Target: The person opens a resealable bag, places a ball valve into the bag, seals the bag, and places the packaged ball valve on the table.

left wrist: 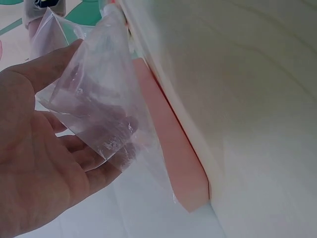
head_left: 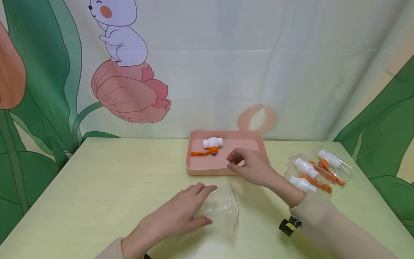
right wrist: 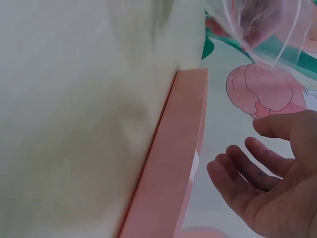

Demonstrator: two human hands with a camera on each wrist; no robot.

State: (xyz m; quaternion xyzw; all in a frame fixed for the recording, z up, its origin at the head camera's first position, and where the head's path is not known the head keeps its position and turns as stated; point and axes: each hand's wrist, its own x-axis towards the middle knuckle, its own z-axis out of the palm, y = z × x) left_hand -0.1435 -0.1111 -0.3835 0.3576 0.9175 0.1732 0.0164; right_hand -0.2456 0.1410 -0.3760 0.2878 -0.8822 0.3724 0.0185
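Note:
My left hand (head_left: 176,212) holds a clear zip bag (head_left: 223,203) between its thumb and spread fingers. The bag's red-lined mouth faces right. In the left wrist view the clear plastic (left wrist: 99,84) bulges in front of the fingertips, which show through it. My right hand (head_left: 250,165) hovers over the front right of a pink tray (head_left: 226,172), fingers loosely bent and nothing between them. Inside that tray, towards the left, lies a white plastic ball valve (head_left: 213,142) with an orange lever handle (head_left: 202,153). The right wrist view also shows the empty right hand (right wrist: 277,173).
Several bagged white valves (head_left: 304,167) with orange handles lie grouped on the table's right side. The pale yellow-green table (head_left: 123,176) ends at a printed curtain (head_left: 207,72) behind the tray. A small black device (head_left: 290,226) hangs at the right cuff.

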